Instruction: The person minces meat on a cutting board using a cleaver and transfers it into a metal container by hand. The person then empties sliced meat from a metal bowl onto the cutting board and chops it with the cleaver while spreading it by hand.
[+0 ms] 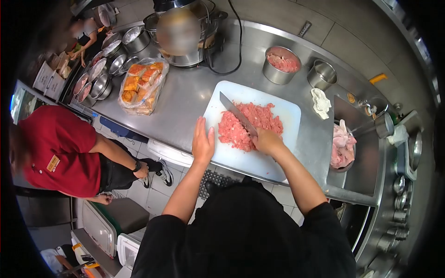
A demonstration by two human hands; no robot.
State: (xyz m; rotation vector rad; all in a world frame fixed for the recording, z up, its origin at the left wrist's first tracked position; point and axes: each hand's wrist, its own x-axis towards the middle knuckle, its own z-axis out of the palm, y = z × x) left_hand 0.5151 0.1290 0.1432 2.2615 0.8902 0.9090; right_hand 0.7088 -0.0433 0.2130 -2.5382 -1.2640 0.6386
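Observation:
Chopped raw meat (262,116) lies in a loose heap on a white cutting board (236,160). My right hand (268,142) is closed round the handle of a large knife (237,113), whose blade crosses the heap, pointing to the board's far left corner. Most of the handle is hidden by my fingers. My left hand (203,142) is held at the board's left edge with its fingers stretched out and nothing in it. Whether it touches the board I cannot tell.
Behind the board stand a metal pot of meat (281,65) and another pot (322,75), near a crumpled cloth (321,103). Raw poultry (342,146) sits in the sink at right. Bagged bread (143,85) lies at left, where a person in a red shirt (62,148) stands.

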